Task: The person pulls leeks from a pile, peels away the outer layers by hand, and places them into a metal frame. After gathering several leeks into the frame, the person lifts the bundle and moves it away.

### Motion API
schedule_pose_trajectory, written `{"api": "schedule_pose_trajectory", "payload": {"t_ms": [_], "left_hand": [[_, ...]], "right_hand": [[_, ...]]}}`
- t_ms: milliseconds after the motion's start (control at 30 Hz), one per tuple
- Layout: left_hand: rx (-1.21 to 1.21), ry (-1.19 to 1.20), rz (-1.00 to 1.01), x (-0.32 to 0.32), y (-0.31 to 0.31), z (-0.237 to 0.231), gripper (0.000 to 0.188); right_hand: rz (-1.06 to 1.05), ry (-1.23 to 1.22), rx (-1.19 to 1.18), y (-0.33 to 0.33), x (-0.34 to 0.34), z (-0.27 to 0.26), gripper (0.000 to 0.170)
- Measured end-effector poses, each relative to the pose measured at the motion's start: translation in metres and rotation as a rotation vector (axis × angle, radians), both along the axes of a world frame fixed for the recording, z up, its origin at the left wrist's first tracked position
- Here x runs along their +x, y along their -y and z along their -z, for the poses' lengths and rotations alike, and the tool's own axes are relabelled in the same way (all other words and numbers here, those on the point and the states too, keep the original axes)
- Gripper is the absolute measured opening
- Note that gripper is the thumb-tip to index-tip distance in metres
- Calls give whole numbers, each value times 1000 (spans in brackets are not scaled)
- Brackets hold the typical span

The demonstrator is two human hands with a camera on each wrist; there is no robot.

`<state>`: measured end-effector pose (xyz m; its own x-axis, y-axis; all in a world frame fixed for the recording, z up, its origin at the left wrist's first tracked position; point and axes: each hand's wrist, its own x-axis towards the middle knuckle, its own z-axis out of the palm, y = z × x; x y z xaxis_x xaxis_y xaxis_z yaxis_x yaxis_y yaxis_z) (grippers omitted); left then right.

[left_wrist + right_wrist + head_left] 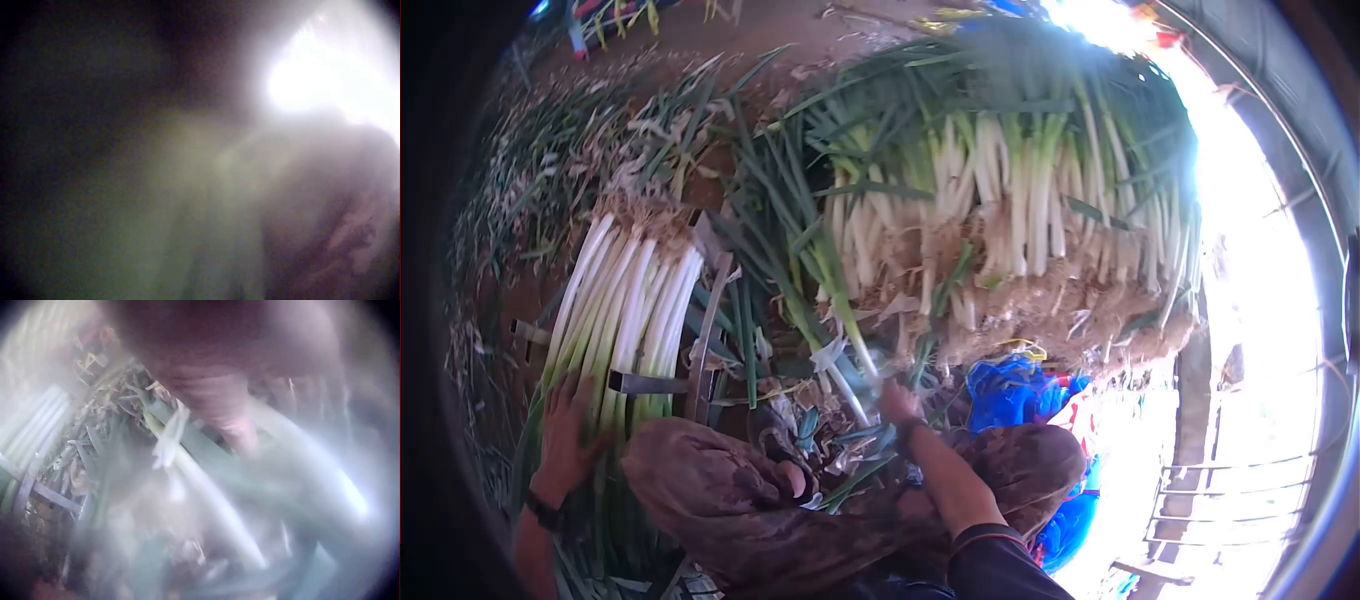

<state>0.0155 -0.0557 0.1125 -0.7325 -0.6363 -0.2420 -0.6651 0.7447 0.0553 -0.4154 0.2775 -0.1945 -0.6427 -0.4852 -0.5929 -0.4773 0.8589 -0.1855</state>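
Resting extended fingers on stacked onions (622,310): L hand (570,440). R hand (898,403) nr loose onions (861,348), grip: can't tell. I'd flag poss. torn leaves (785,205) if tangles get yanked.

Wht/grn stalks (625,300), brn trousers (710,490) prob. camo

Left grip (570,440) on leek bundle (628,300), heaped leeks (1030,190)

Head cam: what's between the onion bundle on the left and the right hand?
Head view: a metal strip beside the onion bundle, then loose green leaves, then two white onion stems near the right hand.
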Motion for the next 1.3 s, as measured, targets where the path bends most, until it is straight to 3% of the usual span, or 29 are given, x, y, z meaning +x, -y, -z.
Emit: {"api": "schedule_pose_trajectory", "payload": {"t_ms": [33, 133, 267, 333, 367, 433, 467, 533, 567, 667, 933, 1300], "left_hand": [[115, -74, -60, -2, -6, -15, 85], [269, -228, -17, -3, -39, -72, 81], [338, -120, -57, 5, -101, -152, 72], [497, -67, 187, -12, -135, -192, 61], [494, -66, 197, -33, -158, -210, 61], [587, -489, 432, -77, -199, -240, 44], [584, -488, 436, -86, -205, -247, 44], [818, -861, 807, -96, -217, -257, 42], [835, -936, 914, -104, -224, -257, 42], [808, -982, 1037, -125, -241, -260, 43], [749, -1011, 1137, -147, -254, -254, 46], [666, -1084, 1122, -140, -220, -229, 50]], "right_hand": [[-105, -45, -62, 3, 5, -5, 34], [-43, 59, -147, 17, 16, -23, 32], [-135, 54, -223, 21, 34, -45, 35], [-87, 193, -292, 19, 37, -31, 37], [-65, 220, -371, 17, 41, -10, 39], [-69, 241, -373, 19, 45, -18, 39], [-83, 267, -373, 23, 46, -24, 38], [-104, 239, -377, 28, 53, -41, 39], [-96, 251, -443, 28, 56, -49, 40], [-66, 296, -525, 30, 57, -56, 42], [-67, 230, -595, 33, 62, -56, 44], [-36, 204, -568, 29, 73, -41, 45]]}}
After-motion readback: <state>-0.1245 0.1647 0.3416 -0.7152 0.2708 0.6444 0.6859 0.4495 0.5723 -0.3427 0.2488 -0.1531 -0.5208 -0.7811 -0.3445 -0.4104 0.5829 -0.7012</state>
